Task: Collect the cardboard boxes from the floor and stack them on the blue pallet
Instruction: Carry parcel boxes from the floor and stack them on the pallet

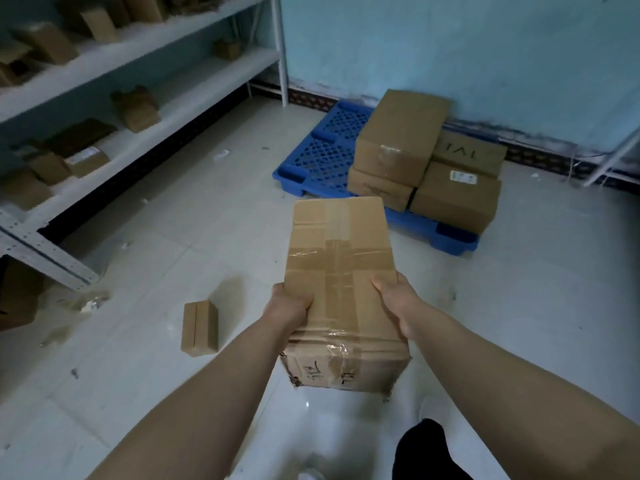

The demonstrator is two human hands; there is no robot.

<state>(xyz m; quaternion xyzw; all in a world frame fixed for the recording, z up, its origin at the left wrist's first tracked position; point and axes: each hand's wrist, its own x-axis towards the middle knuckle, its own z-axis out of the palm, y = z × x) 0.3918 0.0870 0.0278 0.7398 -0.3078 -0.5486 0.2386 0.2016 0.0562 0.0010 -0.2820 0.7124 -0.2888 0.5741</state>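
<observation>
Centre frame: taped box (341, 271) gripped by left hand (291, 308) and right hand (394, 301); four boxes (426, 161) on blue pallet (322, 150); small box (199, 329) remains on floor.

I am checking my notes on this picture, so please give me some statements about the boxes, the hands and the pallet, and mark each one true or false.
1. Both hands hold one taped box: the left hand on its left side, the right hand on its right. True.
2. The blue pallet carries no boxes. False: several boxes are stacked on its right part, and its left part is bare.
3. A small box lies on the floor, left of the held box. True.
4. The white shelves on the left are empty. False: they hold cardboard boxes.
</observation>
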